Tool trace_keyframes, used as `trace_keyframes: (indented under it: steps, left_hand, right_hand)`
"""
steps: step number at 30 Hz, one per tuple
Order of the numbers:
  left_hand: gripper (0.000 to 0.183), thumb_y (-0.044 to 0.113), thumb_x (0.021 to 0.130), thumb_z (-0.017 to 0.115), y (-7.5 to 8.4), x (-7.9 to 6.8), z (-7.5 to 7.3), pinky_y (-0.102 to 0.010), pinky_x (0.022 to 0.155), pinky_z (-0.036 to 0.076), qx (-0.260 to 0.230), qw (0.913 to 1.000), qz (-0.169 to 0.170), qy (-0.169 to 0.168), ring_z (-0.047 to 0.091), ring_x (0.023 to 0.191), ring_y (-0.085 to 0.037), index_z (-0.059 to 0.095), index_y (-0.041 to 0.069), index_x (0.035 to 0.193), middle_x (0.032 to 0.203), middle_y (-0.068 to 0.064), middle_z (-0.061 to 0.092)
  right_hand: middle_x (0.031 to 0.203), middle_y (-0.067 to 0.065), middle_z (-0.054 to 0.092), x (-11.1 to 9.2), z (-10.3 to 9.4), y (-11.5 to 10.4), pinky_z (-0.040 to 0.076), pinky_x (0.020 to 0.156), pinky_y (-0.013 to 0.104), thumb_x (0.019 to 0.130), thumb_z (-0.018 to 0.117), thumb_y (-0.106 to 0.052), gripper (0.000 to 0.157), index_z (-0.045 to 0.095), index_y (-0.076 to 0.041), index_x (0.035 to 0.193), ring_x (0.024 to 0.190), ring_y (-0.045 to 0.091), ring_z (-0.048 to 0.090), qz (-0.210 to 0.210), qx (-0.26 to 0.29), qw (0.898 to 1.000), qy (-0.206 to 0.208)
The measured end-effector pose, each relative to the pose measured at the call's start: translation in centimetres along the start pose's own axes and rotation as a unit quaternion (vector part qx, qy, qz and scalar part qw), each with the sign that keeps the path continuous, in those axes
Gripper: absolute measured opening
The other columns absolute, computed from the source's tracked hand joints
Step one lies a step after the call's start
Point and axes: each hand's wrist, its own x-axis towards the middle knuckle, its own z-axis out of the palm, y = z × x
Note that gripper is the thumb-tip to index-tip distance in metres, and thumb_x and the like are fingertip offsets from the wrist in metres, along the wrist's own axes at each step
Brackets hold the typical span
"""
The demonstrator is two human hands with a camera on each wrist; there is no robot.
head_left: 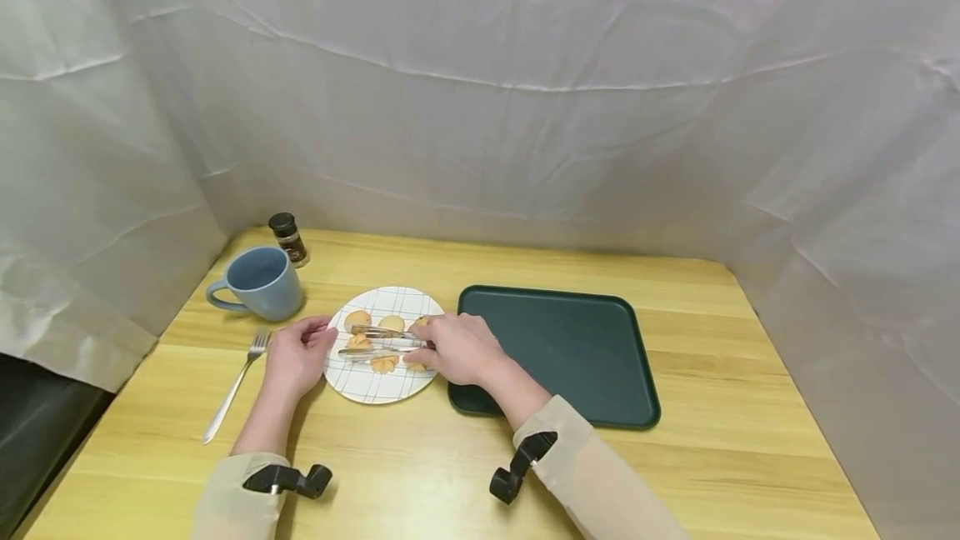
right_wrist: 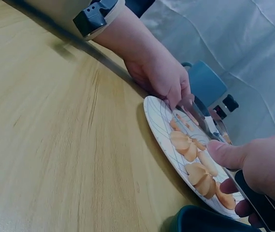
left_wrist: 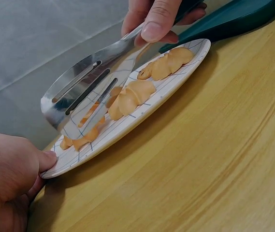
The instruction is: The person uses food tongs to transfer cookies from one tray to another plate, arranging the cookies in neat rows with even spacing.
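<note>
A white plate with a blue-line grid [head_left: 405, 300] bears several piped, golden cookies [left_wrist: 130, 99]. At its left rim my left hand [head_left: 294, 357] pinches the edge, with the thumb on top. My right hand [head_left: 461, 347] grips slotted metal tongs [left_wrist: 113, 50] from the plate's right side, thumb over the handle. The two arms of the tongs stand apart and reach leftward over the cookies. In the left wrist view, one cookie shows behind the slotted end, low over the plate. The right hand partly covers the cookies at the right side in the head view.
Right of the plate lies a dark green tray [head_left: 562, 348], its left edge close to the plate. A fork [head_left: 236, 390] lies left of my left hand. Farther back stand a blue mug [head_left: 273, 290] and a black-capped spice jar [head_left: 288, 238]. Grey fabric hangs around the wooden table [head_left: 390, 473].
</note>
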Motion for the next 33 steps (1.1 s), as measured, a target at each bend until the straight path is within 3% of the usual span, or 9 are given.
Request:
trace_keyframes:
  steps: [3, 8, 12, 16, 20, 26, 33]
  left_hand:
    - [0.034, 0.018, 0.106, 0.064, 0.0, 0.0, 0.0, -0.036, 0.09, 0.053, -0.001, 1.0, 0.0, 0.0, 0.069, 0.109, -0.03, 0.07, -0.002, 0.133, 0.117, -0.02, 0.073]
    - [0.035, 0.02, 0.106, 0.064, 0.1, 0.0, -0.2, -0.032, 0.088, 0.052, -0.002, 1.0, 0.002, -0.005, 0.068, 0.108, -0.03, 0.069, -0.002, 0.133, 0.117, -0.02, 0.073]
    - [0.035, 0.02, 0.106, 0.065, 0.1, -0.1, -0.3, -0.028, 0.085, 0.051, -0.002, 1.0, 0.001, -0.004, 0.068, 0.107, -0.029, 0.07, -0.002, 0.133, 0.116, -0.019, 0.073]
    - [0.033, 0.018, 0.105, 0.065, 0.1, -0.1, -0.2, -0.023, 0.082, 0.051, -0.002, 1.0, 0.005, 0.002, 0.069, 0.105, -0.028, 0.07, -0.002, 0.131, 0.114, -0.019, 0.074]
    - [0.032, 0.014, 0.104, 0.064, 0.0, -0.1, -0.2, -0.017, 0.078, 0.049, -0.008, 0.9999, 0.011, 0.0, 0.068, 0.103, -0.027, 0.07, -0.004, 0.13, 0.112, -0.019, 0.074]
    - [0.032, 0.01, 0.103, 0.063, 0.0, -0.1, -0.3, -0.014, 0.077, 0.049, -0.012, 0.9998, 0.017, 0.001, 0.067, 0.102, -0.026, 0.07, -0.005, 0.13, 0.111, -0.019, 0.074]
    - [0.032, 0.012, 0.105, 0.063, 0.2, -0.2, -0.3, -0.017, 0.079, 0.049, -0.012, 0.9999, 0.008, -0.006, 0.067, 0.105, -0.027, 0.069, -0.004, 0.132, 0.113, -0.019, 0.073]
  right_hand:
    - [0.104, -0.007, 0.071, 0.0, 0.1, 0.1, 0.04, 0.055, 0.03, 0.104, 0.063, -0.052, 0.044, 0.071, -0.027, 0.14, 0.06, 0.01, 0.053, -0.006, -0.006, 1.0, 0.003]
    - [0.122, -0.007, 0.073, 0.6, 0.4, -0.3, 0.05, 0.068, 0.033, 0.105, 0.062, -0.052, 0.045, 0.071, -0.027, 0.14, 0.09, 0.013, 0.068, -0.004, -0.004, 1.0, 0.009]
    - [0.129, -0.006, 0.072, 0.8, 0.7, -0.6, 0.053, 0.077, 0.036, 0.104, 0.063, -0.052, 0.048, 0.068, -0.025, 0.144, 0.107, 0.016, 0.069, 0.003, 0.009, 1.0, 0.005]
    - [0.115, -0.006, 0.073, 0.9, 0.8, -0.8, 0.052, 0.071, 0.034, 0.105, 0.062, -0.052, 0.047, 0.07, -0.026, 0.143, 0.093, 0.013, 0.068, -0.007, 0.016, 1.0, 0.003]
    - [0.098, -0.009, 0.068, 0.9, 0.8, -0.9, 0.044, 0.059, 0.03, 0.105, 0.061, -0.053, 0.047, 0.069, -0.027, 0.143, 0.073, 0.008, 0.055, -0.011, 0.028, 1.0, -0.005]
    - [0.097, -0.008, 0.067, 0.9, 0.6, -1.3, 0.041, 0.056, 0.029, 0.105, 0.061, -0.053, 0.047, 0.068, -0.028, 0.144, 0.07, 0.008, 0.052, -0.011, 0.017, 1.0, -0.008]
    - [0.095, -0.007, 0.065, 1.2, 0.1, -1.6, 0.041, 0.055, 0.031, 0.104, 0.06, -0.057, 0.05, 0.068, -0.029, 0.144, 0.067, 0.011, 0.054, -0.021, -0.045, 0.999, -0.004]
